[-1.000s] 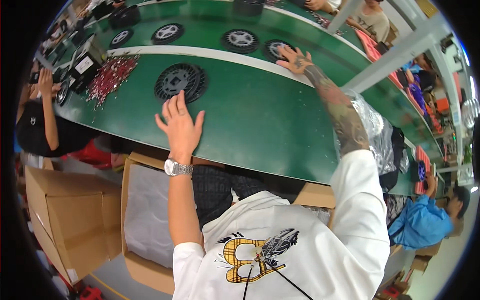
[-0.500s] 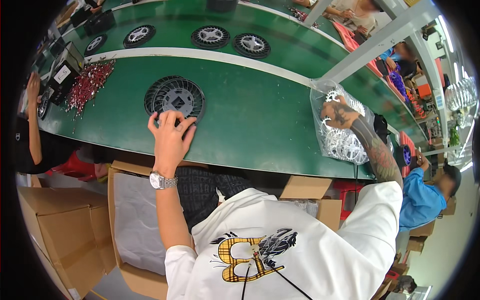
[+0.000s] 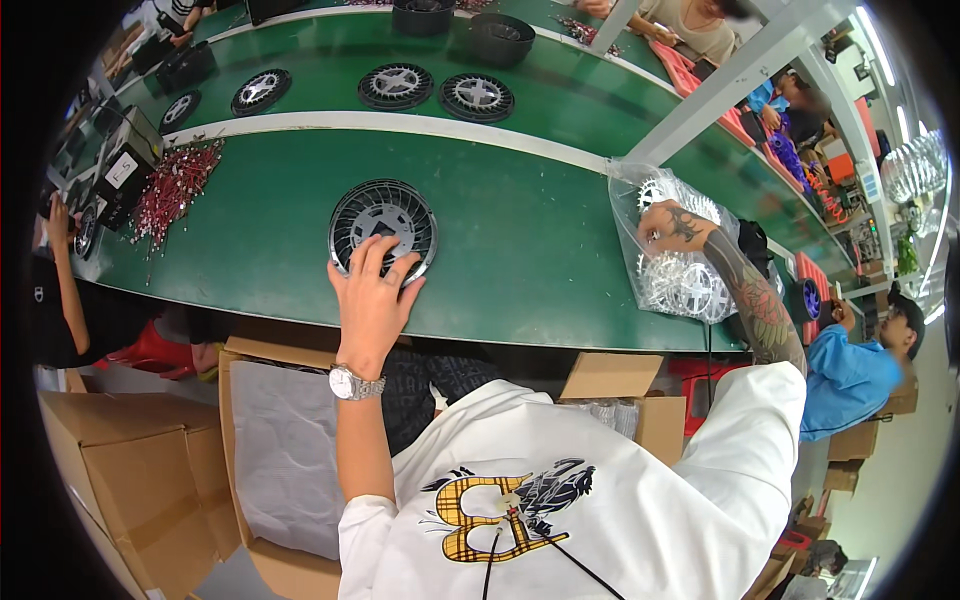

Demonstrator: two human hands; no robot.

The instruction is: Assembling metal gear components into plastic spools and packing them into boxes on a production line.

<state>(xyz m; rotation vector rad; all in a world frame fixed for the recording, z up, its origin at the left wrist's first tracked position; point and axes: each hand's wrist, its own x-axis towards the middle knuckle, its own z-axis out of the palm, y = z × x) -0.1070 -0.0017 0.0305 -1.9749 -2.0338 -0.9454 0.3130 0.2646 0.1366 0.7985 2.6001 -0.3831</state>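
Observation:
A round black wheel cover (image 3: 384, 212) with curved spokes and a shiny rim lies on the green bench. My left hand (image 3: 375, 295) grips its near side, fingers spread over the face and thumb at the right rim. On the right is a clear plastic bag (image 3: 622, 188) of silver star-shaped inserts (image 3: 698, 290). My right hand (image 3: 676, 228) is at the bag's mouth with its fingers curled. Whatever is inside those fingers is hidden.
Several black discs with silver centres, including one disc (image 3: 477, 97), lie on the far strip beyond a white rail (image 3: 400, 122). Red-and-silver small parts (image 3: 178, 190) are heaped at left. Cardboard boxes (image 3: 140, 470) stand below the bench. A co-worker in blue (image 3: 845, 380) sits at right.
The wheel cover and my left hand have shifted right along the bench. My right hand's fingers are now more curled at the bag's mouth. The view has tilted slightly.

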